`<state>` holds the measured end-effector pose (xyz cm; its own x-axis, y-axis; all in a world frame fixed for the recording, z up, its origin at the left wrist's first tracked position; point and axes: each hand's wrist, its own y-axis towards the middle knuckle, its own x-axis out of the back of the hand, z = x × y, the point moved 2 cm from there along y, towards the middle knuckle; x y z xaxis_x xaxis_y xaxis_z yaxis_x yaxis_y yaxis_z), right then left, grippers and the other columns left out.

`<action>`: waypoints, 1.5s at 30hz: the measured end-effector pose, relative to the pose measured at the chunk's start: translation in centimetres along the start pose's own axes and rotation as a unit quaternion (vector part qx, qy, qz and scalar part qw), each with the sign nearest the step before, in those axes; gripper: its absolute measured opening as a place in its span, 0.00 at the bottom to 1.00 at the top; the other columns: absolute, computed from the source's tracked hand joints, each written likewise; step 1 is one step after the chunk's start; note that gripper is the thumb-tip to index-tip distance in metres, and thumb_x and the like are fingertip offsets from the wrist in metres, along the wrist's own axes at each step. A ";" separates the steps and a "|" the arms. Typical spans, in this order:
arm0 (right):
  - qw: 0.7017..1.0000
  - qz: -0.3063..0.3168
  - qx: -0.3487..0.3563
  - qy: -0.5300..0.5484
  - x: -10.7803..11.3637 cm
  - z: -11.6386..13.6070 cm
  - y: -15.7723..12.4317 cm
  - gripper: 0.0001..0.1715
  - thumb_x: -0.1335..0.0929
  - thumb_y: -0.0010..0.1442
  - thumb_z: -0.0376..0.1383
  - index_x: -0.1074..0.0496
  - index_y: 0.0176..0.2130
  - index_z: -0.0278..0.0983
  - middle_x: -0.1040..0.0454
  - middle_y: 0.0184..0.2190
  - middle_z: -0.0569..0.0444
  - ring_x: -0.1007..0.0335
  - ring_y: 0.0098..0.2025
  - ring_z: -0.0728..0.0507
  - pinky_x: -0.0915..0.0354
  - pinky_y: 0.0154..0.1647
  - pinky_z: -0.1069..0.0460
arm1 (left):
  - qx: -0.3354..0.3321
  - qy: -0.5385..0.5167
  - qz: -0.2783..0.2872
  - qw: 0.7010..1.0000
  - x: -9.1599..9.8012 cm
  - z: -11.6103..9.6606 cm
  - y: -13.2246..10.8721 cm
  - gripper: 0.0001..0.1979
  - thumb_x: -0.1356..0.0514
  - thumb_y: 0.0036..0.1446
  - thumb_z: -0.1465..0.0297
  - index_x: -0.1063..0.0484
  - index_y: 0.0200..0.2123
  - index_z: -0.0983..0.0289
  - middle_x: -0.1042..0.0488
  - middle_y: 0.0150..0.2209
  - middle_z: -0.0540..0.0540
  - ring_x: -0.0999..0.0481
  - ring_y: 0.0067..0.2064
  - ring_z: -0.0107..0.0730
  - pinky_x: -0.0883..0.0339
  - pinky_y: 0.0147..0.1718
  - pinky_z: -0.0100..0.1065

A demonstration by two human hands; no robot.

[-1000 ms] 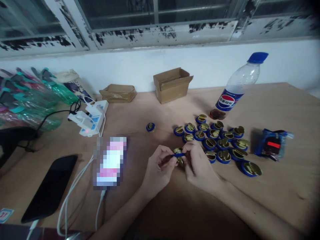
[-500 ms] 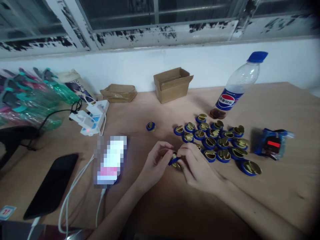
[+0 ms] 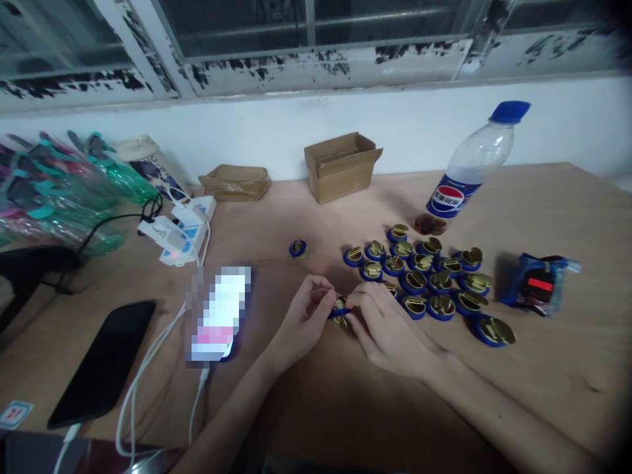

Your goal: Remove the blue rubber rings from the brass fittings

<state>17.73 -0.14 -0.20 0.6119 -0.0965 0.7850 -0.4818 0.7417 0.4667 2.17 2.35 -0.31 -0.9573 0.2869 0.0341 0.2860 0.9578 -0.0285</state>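
Between the fingertips of both hands is a small round blue-and-gold piece [image 3: 338,312], tilted, with a gold metal flap hanging at its lower side. My left hand [image 3: 307,317] pinches it from the left, and my right hand [image 3: 384,322] grips its right edge; the fingers partly cover it. Several similar blue-rimmed pieces with gold tops and clips [image 3: 413,282] lie grouped just beyond and right of my right hand. One more blue-and-gold piece [image 3: 297,249] sits alone, beyond my left hand.
Two cardboard boxes [image 3: 343,172] stand near the wall. A cola bottle [image 3: 453,192] and a blue packet [image 3: 538,284] are on the right. To the left are a lit phone [image 3: 222,309], a dark phone [image 3: 103,362], white cables, a power strip [image 3: 190,230] and plastic-wrapped items [image 3: 64,191].
Both hands stay together around the blue-and-gold piece. It has turned slightly and shifted a little left, and the left fingers have moved along its top edge. The surrounding things have not moved.
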 end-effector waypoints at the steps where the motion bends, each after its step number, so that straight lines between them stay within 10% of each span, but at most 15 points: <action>1: 1.000 0.002 -0.001 -0.002 -0.1 0.0 0.0 0.05 0.40 0.63 0.28 0.38 0.39 0.35 0.33 0.37 0.46 0.38 0.40 0.40 0.38 0.40 0.44 | 0.000 0.002 -0.001 1.000 0.0 0.0 0.0 0.07 0.44 0.60 0.64 0.38 0.35 0.62 0.33 0.30 0.48 0.33 0.32 0.26 0.40 0.33 0.28; 29: 0.990 -0.020 -0.100 0.099 -0.9 -0.4 0.0 0.09 0.38 0.63 0.30 0.39 0.45 0.37 0.34 0.41 0.48 0.37 0.44 0.42 0.39 0.46 0.46 | -0.021 0.030 -0.002 0.999 0.4 0.9 0.3 0.08 0.48 0.64 0.63 0.35 0.38 0.62 0.33 0.33 0.50 0.34 0.37 0.29 0.40 0.38 0.30; 37: 0.912 -0.044 -0.242 0.327 -0.8 -0.7 0.3 0.04 0.36 0.63 0.38 0.38 0.38 0.40 0.38 0.31 0.57 0.40 0.32 0.48 0.39 0.33 0.52 | 0.043 -0.239 -0.012 0.970 0.3 1.7 0.5 0.08 0.42 0.61 0.63 0.35 0.40 0.61 0.24 0.38 0.51 0.27 0.42 0.28 0.37 0.44 0.28; 45: 0.829 -0.029 -0.294 0.476 -2.0 -1.1 0.4 0.11 0.34 0.62 0.44 0.38 0.37 0.40 0.39 0.27 0.60 0.43 0.26 0.52 0.41 0.26 0.55 | 0.017 -0.273 0.015 0.962 0.3 1.7 0.4 0.13 0.37 0.57 0.64 0.35 0.42 0.61 0.23 0.42 0.55 0.25 0.43 0.30 0.35 0.44 0.31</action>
<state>17.01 1.05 -2.08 0.9754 0.2171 -0.0386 -0.2175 0.9760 -0.0065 1.94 2.74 -2.05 -0.8299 0.2533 -0.4971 0.3212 0.9454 -0.0545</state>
